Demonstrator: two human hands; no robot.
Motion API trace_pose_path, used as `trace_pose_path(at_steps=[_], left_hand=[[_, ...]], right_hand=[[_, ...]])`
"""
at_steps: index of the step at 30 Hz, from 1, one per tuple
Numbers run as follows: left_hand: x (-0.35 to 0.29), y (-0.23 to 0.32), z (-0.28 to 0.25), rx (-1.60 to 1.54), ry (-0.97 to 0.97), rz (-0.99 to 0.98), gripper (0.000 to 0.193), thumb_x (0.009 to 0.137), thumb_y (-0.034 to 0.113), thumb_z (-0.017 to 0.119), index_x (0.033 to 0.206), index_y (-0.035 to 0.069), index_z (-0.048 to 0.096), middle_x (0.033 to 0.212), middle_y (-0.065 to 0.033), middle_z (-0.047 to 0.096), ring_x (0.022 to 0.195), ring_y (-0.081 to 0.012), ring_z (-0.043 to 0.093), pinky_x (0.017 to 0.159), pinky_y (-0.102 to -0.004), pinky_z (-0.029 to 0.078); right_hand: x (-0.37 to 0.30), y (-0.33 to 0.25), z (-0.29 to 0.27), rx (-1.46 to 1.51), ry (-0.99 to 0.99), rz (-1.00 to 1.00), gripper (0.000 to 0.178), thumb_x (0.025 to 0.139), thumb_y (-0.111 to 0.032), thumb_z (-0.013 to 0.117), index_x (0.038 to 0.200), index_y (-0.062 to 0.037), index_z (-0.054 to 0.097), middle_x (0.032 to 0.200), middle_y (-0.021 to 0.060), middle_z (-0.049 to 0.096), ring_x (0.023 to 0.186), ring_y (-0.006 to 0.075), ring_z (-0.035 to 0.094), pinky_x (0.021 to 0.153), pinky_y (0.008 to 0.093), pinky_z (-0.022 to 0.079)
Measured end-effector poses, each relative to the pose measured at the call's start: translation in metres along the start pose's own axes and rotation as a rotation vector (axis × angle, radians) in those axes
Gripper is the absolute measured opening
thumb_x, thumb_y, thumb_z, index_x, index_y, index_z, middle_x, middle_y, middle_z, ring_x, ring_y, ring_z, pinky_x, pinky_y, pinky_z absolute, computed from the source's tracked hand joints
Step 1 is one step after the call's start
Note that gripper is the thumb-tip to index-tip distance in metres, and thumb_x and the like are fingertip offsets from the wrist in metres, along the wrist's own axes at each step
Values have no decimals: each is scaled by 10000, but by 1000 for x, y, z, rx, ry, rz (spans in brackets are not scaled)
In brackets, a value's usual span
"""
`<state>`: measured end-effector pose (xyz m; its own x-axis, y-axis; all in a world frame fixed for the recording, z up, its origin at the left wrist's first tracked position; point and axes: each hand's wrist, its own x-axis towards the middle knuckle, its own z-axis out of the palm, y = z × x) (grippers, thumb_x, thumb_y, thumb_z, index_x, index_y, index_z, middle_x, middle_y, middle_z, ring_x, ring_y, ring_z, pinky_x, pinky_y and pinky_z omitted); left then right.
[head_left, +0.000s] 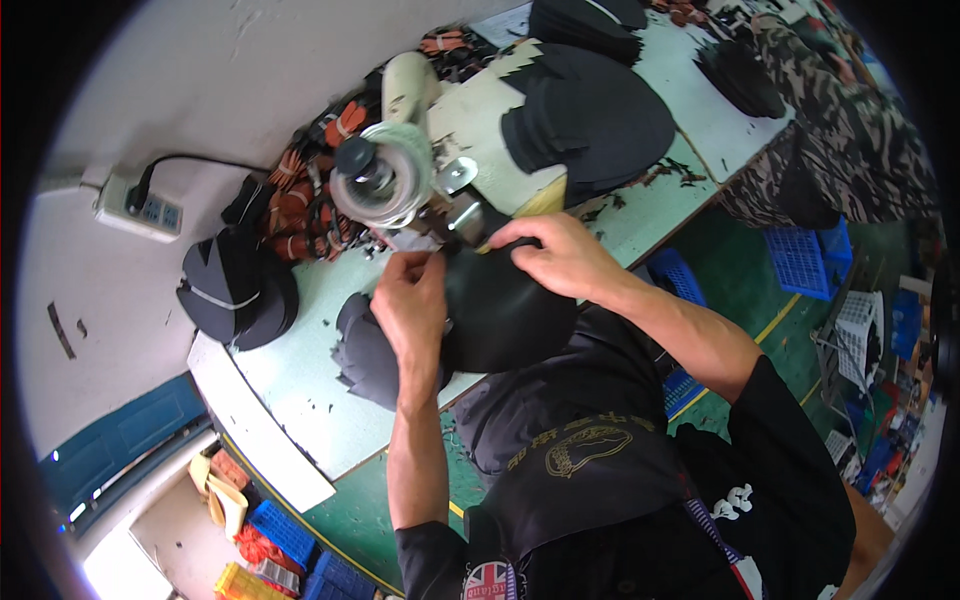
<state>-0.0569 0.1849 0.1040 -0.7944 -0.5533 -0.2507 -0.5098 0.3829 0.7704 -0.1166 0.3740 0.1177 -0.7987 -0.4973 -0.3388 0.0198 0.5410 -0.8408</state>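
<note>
A rounded black sheet piece [510,315] lies across the table's near edge, its far edge up against a table machine [385,180] with a cream arm and a round clear-and-white top. My left hand [410,300] is closed, fingertips pinching the piece's far left edge beside the machine's metal parts. At the far right corner my right hand [560,258] pinches the same piece between thumb and fingers. Under and beside my left wrist sits a stack of black pieces with jagged edges [375,350]. My fingers partly hide the spot where piece and machine meet.
A large black stack [600,120] lies beyond my right hand, and a banded stack [240,285] stands at the left. Orange-and-black bundles [300,220] line the wall below a power strip [140,208]. A person in camouflage [830,140] works at the right, near blue crates [808,258].
</note>
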Motion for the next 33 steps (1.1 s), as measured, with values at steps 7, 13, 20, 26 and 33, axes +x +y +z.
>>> trace_pose_path(at_steps=[7, 13, 20, 26, 33], left_hand=[[4, -2, 5, -120, -55, 53, 193, 875, 154, 691, 1003, 9, 692, 816, -102, 724, 743, -152, 683, 714, -289, 521], [6, -89, -48, 222, 187, 248, 206, 857, 95, 670, 1049, 25, 699, 971, -136, 694, 832, -233, 680, 776, -348, 534], [-6, -170, -69, 578, 234, 240, 405, 830, 58, 693, 1204, 21, 543, 1178, -165, 590, 1116, -375, 526, 973, -445, 404], [-20, -86, -111, -10, -569, -33, 186, 864, 81, 695, 1036, 15, 719, 912, -66, 720, 844, -113, 643, 781, -281, 505], [-6, -30, -28, -211, -252, 104, 212, 907, 146, 676, 1065, 9, 715, 882, -67, 720, 812, -70, 634, 751, -235, 492]], right_hand=[[-65, 20, 33, 566, 296, -64, 430, 906, -23, 581, 1329, 23, 521, 1323, 105, 559, 1195, 153, 527, 1010, 287, 414], [-65, -13, -40, 275, 797, -691, 763, 950, 53, 480, 1531, 6, -12, 1343, 240, 530, 1106, 241, 606, 981, 315, 460], [-30, 34, -58, -716, 697, -462, 486, 666, 100, 562, 1106, -57, 696, 1229, 125, 624, 1223, 383, 510, 1024, 463, 432], [-65, 30, 17, -27, 108, -603, 303, 815, -61, 649, 1078, -188, 732, 1344, 114, 553, 1264, 384, 466, 1071, 482, 364], [-46, 21, 28, 460, -112, -93, 312, 877, -35, 582, 1183, -18, 643, 1092, 81, 687, 964, 150, 642, 890, 273, 485]])
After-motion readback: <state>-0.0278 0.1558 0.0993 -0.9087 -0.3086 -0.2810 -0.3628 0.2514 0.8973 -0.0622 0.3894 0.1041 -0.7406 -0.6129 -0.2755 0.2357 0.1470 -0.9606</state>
